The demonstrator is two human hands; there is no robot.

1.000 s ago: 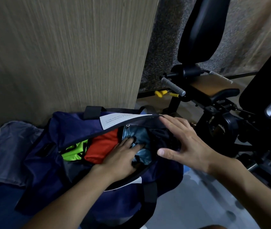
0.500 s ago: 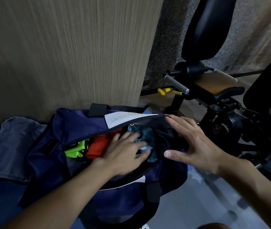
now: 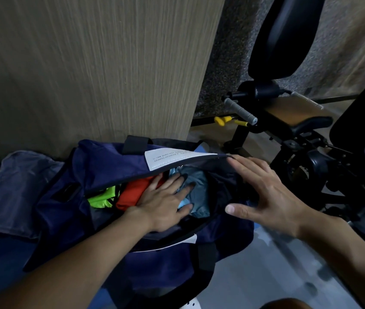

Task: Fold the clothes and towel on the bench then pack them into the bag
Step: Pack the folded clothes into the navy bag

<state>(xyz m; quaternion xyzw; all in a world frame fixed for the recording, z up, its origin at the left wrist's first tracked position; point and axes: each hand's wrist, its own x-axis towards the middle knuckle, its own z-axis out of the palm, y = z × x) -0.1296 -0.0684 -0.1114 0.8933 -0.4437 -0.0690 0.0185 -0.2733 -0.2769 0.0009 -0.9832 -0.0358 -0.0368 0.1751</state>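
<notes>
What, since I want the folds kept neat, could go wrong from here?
1. The left hand presses flat on the teal garment in the bag; pushing further may rumple it and the red garment beside it.
2. The grey cloth lies outside the bag, looks unfolded, and could be left behind.
3. The right hand seems only to touch the bag's rim with straight fingers; the flap may drop shut.

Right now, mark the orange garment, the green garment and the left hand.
orange garment (image 3: 130,193), head view, on its exposed fold.
green garment (image 3: 103,197), head view, on its visible top.
left hand (image 3: 163,205), head view, on the back of the hand.
</notes>
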